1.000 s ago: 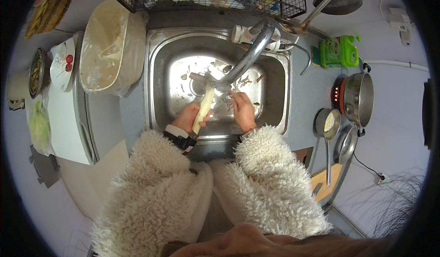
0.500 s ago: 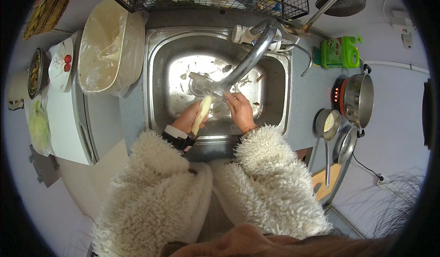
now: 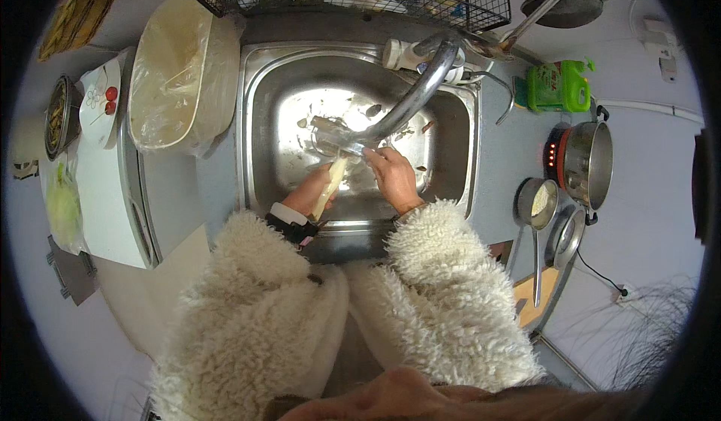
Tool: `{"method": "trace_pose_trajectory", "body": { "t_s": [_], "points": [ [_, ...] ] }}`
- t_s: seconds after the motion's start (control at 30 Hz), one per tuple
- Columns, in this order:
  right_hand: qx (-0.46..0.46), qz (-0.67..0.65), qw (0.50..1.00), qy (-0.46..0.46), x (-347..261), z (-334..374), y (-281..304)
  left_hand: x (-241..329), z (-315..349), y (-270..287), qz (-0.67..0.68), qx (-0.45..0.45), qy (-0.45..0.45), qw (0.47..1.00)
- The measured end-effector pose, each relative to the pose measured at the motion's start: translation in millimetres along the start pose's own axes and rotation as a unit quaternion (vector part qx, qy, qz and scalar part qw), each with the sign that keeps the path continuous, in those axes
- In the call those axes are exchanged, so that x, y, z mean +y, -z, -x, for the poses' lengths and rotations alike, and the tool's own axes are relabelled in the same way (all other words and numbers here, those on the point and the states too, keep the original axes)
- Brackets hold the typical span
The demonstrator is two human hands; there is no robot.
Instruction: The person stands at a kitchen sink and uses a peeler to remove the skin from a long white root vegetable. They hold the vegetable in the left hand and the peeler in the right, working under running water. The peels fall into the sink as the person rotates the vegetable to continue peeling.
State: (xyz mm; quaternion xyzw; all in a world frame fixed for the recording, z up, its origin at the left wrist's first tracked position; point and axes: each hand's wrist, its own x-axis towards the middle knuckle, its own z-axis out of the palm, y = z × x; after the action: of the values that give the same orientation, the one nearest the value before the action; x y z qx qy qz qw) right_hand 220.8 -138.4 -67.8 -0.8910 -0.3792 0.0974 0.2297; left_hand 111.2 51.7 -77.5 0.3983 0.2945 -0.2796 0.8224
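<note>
Over the steel sink point(image 3: 261, 132), my left hand point(image 3: 306, 194) is closed around a long, pale, peeled root vegetable point(image 3: 331, 187), held slanting with its upper end under the faucet point(image 3: 422, 96). My right hand point(image 3: 396, 181) is just to the right, fingers bent and pinched on a small tool point(image 3: 356, 150) that looks like a peeler. Its working end lies by the vegetable's upper tip, partly lost in blur near the faucet mouth. Brown peel scraps point(image 3: 373, 111) lie scattered over the sink bottom.
A bag-lined bin point(image 3: 199, 98) stands left of the sink, a wire basket point(image 3: 345, 0) behind it. To the right are a green jug point(image 3: 557, 87), a pot point(image 3: 589, 162) by a lit red display, a small long-handled pan point(image 3: 537, 199) and a wooden board point(image 3: 535, 297).
My right hand and the tool have shifted slightly up and left, toward the vegetable's upper end. My left hand keeps its hold in nearly the same place.
</note>
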Motion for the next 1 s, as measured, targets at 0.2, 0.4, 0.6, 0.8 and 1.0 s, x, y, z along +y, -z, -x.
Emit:
{"method": "trace_pose_trajectory", "body": {
  "t_s": [0.2, 0.4, 0.6, 0.8, 1.0],
  "points": [
    [0.071, -0.009, 0.984, -0.16, 4, 4, 4, -3, -1, 0, -0.098, 0.044, -0.031, 0.994],
    [0.125, -0.352, 0.88, -0.292, 8, 12, -15, 8, -46, -7, 0.002, -0.006, -0.128, 0.992],
    [0.076, -0.523, 0.722, -0.446, 3, 24, -25, 16, -107, -18, 0.282, -0.154, -0.138, 0.937],
    [0.115, -0.636, 0.604, -0.467, -7, 13, -23, 3, -116, -32, 0.324, -0.064, -0.228, 0.916],
    [0.053, -0.694, 0.577, -0.426, -6, -5, -29, 10, -75, -16, 0.337, -0.007, -0.302, 0.892]
  ]
}}
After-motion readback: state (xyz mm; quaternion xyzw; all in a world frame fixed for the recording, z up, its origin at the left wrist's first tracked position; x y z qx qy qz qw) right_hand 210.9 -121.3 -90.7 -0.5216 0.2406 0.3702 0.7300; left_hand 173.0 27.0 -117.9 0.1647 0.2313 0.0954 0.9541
